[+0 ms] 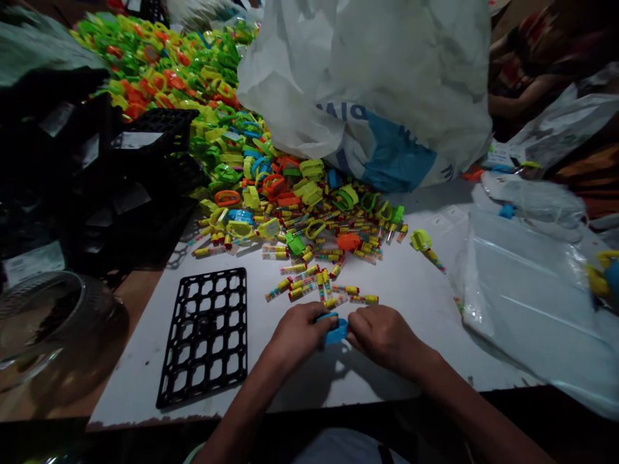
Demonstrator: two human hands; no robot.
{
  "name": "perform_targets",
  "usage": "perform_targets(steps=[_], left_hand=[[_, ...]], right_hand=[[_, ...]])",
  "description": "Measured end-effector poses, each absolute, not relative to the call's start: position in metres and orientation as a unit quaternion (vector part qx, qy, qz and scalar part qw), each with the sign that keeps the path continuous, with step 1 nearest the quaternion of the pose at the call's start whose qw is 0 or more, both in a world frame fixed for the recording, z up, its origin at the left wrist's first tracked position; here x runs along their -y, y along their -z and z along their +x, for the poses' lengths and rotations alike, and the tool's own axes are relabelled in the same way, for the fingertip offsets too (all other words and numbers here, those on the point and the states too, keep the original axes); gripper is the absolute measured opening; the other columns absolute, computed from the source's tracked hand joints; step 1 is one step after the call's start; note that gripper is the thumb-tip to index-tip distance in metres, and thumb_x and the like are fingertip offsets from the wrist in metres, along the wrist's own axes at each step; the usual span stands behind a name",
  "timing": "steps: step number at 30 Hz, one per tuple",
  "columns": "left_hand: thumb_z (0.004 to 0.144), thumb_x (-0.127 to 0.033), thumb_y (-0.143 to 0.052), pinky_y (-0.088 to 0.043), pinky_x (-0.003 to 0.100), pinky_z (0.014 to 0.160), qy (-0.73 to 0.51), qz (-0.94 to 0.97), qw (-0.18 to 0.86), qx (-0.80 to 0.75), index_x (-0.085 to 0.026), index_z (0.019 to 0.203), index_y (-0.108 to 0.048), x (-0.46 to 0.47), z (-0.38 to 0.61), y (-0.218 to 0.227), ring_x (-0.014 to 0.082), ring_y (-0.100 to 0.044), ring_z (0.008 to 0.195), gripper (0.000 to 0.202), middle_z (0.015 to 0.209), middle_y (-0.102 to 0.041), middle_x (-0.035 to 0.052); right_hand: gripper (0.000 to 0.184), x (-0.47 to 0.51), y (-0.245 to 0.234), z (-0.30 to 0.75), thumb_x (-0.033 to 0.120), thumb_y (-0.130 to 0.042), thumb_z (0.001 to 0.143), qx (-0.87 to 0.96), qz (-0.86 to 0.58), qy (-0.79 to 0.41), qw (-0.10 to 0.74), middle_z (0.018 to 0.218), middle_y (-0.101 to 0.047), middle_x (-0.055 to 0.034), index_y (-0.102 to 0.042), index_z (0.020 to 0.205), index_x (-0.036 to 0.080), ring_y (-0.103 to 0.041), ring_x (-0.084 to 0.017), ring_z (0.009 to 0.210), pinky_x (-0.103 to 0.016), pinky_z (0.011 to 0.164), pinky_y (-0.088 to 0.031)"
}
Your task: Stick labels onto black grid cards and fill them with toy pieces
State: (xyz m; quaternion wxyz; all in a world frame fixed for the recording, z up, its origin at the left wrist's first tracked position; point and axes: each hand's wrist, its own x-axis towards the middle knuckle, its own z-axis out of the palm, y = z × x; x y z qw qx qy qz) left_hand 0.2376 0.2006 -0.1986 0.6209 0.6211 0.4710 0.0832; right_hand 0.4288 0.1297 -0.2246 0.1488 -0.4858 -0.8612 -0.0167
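Observation:
Over the front of the white table, my left hand (300,330) is closed on a blue toy watch (336,330) with a looped strap. My right hand (382,332) is closed in a pinch at the watch's right end; whatever lies between its fingers is hidden. Just beyond my hands lie several small clear tubes (304,283) with yellow labels, red caps and coloured candies. Farther back, more tubes mix with green, yellow, orange and blue toy watches (309,192). One yellow-green watch (420,240) lies apart on the right, touching a tube.
A black grid tray (206,335) lies left of my hands. Stacked black trays (155,138) and a clear round jar (53,335) stand farther left. A large white sack (387,77) rises behind the pile. Clear plastic bags (527,283) cover the right side. Another person's arm (525,96) shows back right.

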Motion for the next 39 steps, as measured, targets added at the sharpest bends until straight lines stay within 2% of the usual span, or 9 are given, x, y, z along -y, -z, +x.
perform_targets(steps=[5,8,11,15,20,24,28,33,39], left_hand=[[0.09,-0.047,-0.049,-0.05,0.03,0.076,-0.209,0.597,0.665,-0.397,-0.02,0.112,-0.065,-0.204,0.243,0.194,0.0176,-0.064,0.086,0.038,0.104,-0.069,0.0072],[0.09,-0.047,-0.05,-0.05,0.031,0.076,-0.226,0.617,0.604,-0.451,-0.019,0.105,-0.067,-0.209,0.243,0.202,0.0182,-0.064,0.085,0.036,0.1,-0.07,0.0072],[0.089,-0.044,-0.049,-0.051,0.03,0.07,-0.233,0.613,0.595,-0.465,-0.017,0.102,-0.069,-0.213,0.247,0.211,0.0183,-0.065,0.081,0.036,0.095,-0.071,0.0074],[0.089,-0.043,-0.049,-0.054,0.031,0.07,-0.258,0.572,0.603,-0.493,-0.015,0.115,-0.064,-0.214,0.254,0.214,0.0197,-0.068,0.084,0.041,0.104,-0.072,0.0106],[0.09,-0.04,-0.05,-0.044,0.037,0.103,-0.324,0.575,0.568,-0.492,-0.021,0.127,-0.055,-0.212,0.258,0.216,0.0229,-0.051,0.128,0.043,0.141,-0.053,0.0096],[0.092,-0.037,-0.042,-0.049,0.034,0.088,-0.333,0.562,0.545,-0.526,-0.02,0.113,-0.058,-0.21,0.252,0.216,0.0193,-0.063,0.099,0.031,0.11,-0.068,0.0074],[0.093,-0.044,-0.04,-0.045,0.027,0.058,-0.302,0.549,0.554,-0.548,-0.022,0.106,-0.051,-0.208,0.233,0.215,0.0135,-0.056,0.057,0.028,0.079,-0.065,-0.001],[0.092,-0.038,-0.042,-0.044,0.027,0.064,-0.268,0.607,0.502,-0.555,-0.023,0.095,-0.056,-0.201,0.22,0.217,0.0149,-0.058,0.066,0.021,0.078,-0.062,-0.0015],[0.095,-0.036,-0.04,-0.042,0.028,0.07,-0.275,0.673,0.435,-0.532,-0.021,0.084,-0.056,-0.194,0.217,0.223,0.0171,-0.056,0.079,0.024,0.083,-0.06,0.0015]], right_hand=[[0.022,-0.131,0.213,0.502,0.037,-0.055,0.092,0.736,-0.66,0.092,0.119,0.086,-0.064,-0.0107,-0.062,0.093,0.017,-0.056,-0.024,0.08,-0.035,0.07,-0.039],[0.028,-0.159,0.215,0.516,0.034,-0.058,0.09,0.69,-0.706,0.1,0.129,0.108,-0.061,-0.0171,-0.062,0.11,0.015,-0.053,-0.032,0.101,-0.045,0.084,-0.041],[0.031,-0.204,0.226,0.493,0.024,-0.052,0.092,0.687,-0.697,0.029,0.204,0.107,-0.058,-0.0142,-0.057,0.121,0.016,-0.054,-0.027,0.097,-0.039,0.083,-0.046],[0.02,-0.238,0.232,0.451,0.017,-0.049,0.089,0.657,-0.706,-0.034,0.263,0.101,-0.056,-0.0103,-0.061,0.106,0.017,-0.054,-0.023,0.089,-0.035,0.077,-0.046],[0.009,-0.201,0.222,0.414,0.022,-0.054,0.09,0.618,-0.651,-0.228,0.377,0.087,-0.062,-0.0027,-0.061,0.095,0.02,-0.058,-0.016,0.08,-0.028,0.073,-0.047],[0.014,-0.157,0.218,0.408,0.022,-0.056,0.09,0.652,-0.596,-0.321,0.341,0.094,-0.065,-0.0018,-0.059,0.103,0.022,-0.062,-0.014,0.081,-0.025,0.072,-0.049],[0.019,-0.131,0.222,0.428,0.039,-0.061,0.088,0.658,-0.719,-0.125,0.183,0.083,-0.062,-0.0036,-0.056,0.092,0.022,-0.061,-0.02,0.072,-0.029,0.061,-0.044],[0.026,-0.126,0.229,0.428,0.044,-0.057,0.09,0.645,-0.758,-0.078,0.059,0.079,-0.058,-0.0024,-0.055,0.109,0.027,-0.058,-0.018,0.057,-0.026,0.048,-0.032],[0.013,-0.124,0.238,0.437,0.034,-0.053,0.092,0.63,-0.751,-0.118,0.158,0.091,-0.058,-0.0051,-0.058,0.097,0.023,-0.061,-0.02,0.074,-0.031,0.062,-0.047]])
